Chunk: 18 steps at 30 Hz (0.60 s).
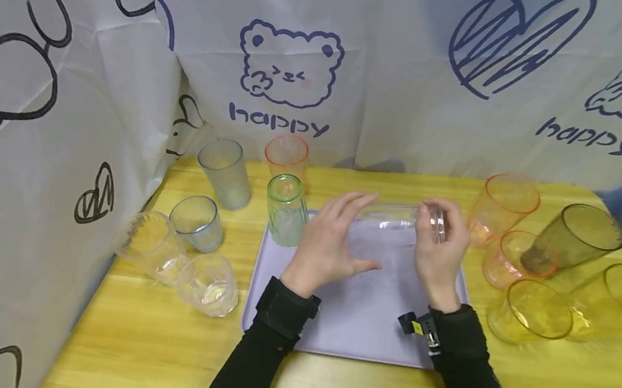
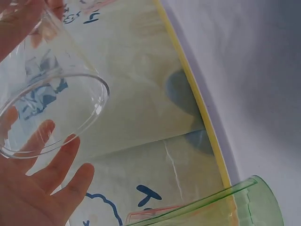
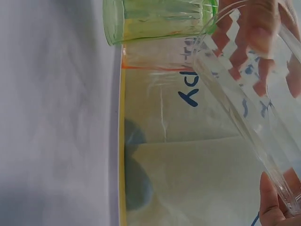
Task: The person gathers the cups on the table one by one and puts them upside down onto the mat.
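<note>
My right hand (image 1: pixel 441 252) grips a clear drinking glass (image 1: pixel 394 216) near its thick base, holding it on its side above the lilac tray (image 1: pixel 352 347). The glass's mouth points left, toward my left hand (image 1: pixel 324 243). In the left wrist view, the left hand (image 2: pixel 51 183) has its fingers spread beside the round rim, thumb apart from them; whether they touch the glass I cannot tell. On the tray's back left corner stands a green glass (image 1: pixel 288 217), close to the left hand.
Left of the tray stand blue-grey glasses (image 1: pixel 230 179) and clear glasses (image 1: pixel 210 288). An orange-rimmed glass (image 1: pixel 287 153) is behind the green one. To the right are orange glasses (image 1: pixel 500 207), a dark olive glass (image 1: pixel 579 241) and yellow glasses (image 1: pixel 531 315). A printed cloth (image 1: pixel 388 113) hangs behind.
</note>
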{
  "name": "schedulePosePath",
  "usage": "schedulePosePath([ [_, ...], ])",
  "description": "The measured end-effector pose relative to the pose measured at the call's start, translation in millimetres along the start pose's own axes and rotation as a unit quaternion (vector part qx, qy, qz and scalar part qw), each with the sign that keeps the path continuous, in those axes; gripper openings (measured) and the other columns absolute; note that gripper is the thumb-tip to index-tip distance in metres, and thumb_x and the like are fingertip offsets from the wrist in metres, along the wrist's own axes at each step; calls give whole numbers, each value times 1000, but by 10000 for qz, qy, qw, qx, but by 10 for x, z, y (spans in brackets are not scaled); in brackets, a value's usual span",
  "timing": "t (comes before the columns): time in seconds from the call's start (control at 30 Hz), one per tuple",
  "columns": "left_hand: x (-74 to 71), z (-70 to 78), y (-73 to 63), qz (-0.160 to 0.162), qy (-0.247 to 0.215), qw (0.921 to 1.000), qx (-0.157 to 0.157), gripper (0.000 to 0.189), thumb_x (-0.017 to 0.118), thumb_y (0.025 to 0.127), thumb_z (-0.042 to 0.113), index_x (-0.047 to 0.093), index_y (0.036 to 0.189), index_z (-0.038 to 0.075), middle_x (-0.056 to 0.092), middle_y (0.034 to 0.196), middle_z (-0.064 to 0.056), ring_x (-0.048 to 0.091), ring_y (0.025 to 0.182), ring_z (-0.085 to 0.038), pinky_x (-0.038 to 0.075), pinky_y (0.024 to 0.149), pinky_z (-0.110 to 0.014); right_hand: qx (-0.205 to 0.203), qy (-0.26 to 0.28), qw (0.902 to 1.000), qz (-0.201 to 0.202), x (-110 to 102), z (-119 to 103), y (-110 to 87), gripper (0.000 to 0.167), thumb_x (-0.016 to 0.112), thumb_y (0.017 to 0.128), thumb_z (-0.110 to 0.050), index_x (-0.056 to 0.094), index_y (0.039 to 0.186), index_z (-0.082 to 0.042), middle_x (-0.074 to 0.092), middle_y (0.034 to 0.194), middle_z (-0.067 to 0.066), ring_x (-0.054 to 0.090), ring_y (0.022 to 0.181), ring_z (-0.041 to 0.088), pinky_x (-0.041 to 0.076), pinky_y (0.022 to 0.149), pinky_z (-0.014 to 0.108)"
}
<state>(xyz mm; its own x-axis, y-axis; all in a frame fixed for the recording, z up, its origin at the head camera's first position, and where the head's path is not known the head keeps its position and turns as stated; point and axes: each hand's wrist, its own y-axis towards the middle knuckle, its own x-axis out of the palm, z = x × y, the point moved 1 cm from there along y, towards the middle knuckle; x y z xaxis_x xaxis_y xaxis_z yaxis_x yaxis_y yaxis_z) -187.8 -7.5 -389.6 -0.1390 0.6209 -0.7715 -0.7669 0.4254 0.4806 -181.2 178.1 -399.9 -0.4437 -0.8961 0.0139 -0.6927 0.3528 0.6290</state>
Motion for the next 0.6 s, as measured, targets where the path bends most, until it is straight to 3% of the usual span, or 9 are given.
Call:
schedulePosePath([
  [0.13, 23, -7, -19, -15, -91, 9999, -84, 109, 98, 59, 41, 42, 150, 23, 54, 146, -2, 55, 134, -22, 54, 104, -39, -59, -9, 9999, -84, -4, -20, -22, 24, 59, 92, -3, 62, 107, 15, 63, 98, -22, 60, 87, -4, 50, 77, 12],
  [0.37, 64, -33, -67, 52, -277, 9995, -114, 101, 96, 62, 38, 47, 147, 18, 60, 141, -3, 57, 130, -22, 52, 107, -37, -137, 79, 9997, -166, -2, -10, -73, 26, 58, 92, -4, 60, 110, 15, 63, 102, -20, 61, 93, -3, 48, 92, 16],
  [0.5, 82, -45, -48, 194, -438, 9989, 3, 94, 96, 63, 37, 51, 143, 16, 62, 137, -2, 58, 128, -21, 51, 108, -36, -47, 344, 9992, -193, -15, -22, -55, 27, 58, 94, -7, 60, 118, 4, 64, 106, -15, 62, 98, 1, 45, 103, 21],
  [0.6, 98, -51, -35, 250, -661, 9975, 24, 90, 95, 63, 36, 53, 140, 16, 63, 135, -2, 60, 125, -19, 51, 107, -36, 272, 965, 9948, -201, -31, -42, -39, 32, 56, 94, -8, 56, 126, -6, 65, 110, -7, 62, 106, 7, 49, 101, 21],
])
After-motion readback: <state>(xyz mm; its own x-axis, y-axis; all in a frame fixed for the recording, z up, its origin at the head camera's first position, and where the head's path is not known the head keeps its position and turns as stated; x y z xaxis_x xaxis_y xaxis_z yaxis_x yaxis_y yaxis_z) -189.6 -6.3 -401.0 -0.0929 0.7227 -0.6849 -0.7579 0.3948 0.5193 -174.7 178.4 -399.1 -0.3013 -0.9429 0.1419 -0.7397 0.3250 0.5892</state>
